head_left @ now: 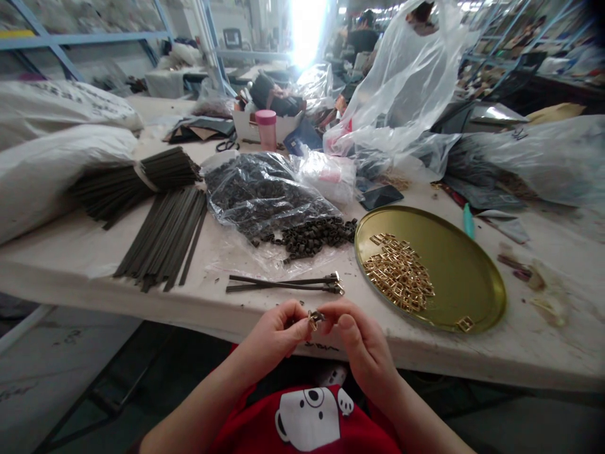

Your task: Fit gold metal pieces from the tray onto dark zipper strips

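My left hand and my right hand meet just below the table's front edge, both pinched on a small metal buckle piece held between their fingertips. On the table just beyond lie two thin dark straps with gold buckles at their right ends. A round gold tray to the right holds a heap of gold buckles and one loose buckle. A pile of small dark loops spills from a clear plastic bag.
Loose dark straps and a tied bundle lie at left beside white sacks. At the back stand a pink cup, a white box, large clear plastic bags and shelving. A teal pen lies by the tray.
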{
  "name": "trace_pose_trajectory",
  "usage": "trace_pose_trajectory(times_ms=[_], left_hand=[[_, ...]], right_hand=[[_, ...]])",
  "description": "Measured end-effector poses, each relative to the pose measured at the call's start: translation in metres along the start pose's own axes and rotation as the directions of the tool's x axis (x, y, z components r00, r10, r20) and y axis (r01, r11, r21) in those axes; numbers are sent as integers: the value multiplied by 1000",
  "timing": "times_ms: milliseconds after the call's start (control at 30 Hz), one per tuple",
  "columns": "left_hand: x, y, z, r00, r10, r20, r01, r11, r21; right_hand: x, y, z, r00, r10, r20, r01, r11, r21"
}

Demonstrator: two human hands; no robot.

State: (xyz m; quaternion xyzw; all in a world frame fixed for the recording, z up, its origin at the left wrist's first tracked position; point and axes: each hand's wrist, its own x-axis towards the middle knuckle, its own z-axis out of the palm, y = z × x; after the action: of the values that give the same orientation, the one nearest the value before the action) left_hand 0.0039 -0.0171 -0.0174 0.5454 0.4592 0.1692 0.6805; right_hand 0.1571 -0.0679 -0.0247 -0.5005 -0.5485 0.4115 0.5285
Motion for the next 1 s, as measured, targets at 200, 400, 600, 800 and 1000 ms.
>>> trace_pose_trajectory(times_ms=[200,400,600,800,1000], left_hand=[[0,-3,-3,995,96,-11,-94,988,123],[1,0,-4,995,93,-45,-81,973,216],[1,3,0,992,110,-56,-86,942,323],[3,1,0,986,139,-87,-98,923,373],[3,-1,2,986,148,-83,-102,910,402]], right_hand=[[12,4,-2,977,138,159,-159,980,124],[19,6,-7,955,159,250,-226,937,267],[21,9,-8,931,226,287,-308,909,282],[22,10,-12,939,173,297,-214,971,111],[17,16,-10,953,206,223,-223,973,56]])
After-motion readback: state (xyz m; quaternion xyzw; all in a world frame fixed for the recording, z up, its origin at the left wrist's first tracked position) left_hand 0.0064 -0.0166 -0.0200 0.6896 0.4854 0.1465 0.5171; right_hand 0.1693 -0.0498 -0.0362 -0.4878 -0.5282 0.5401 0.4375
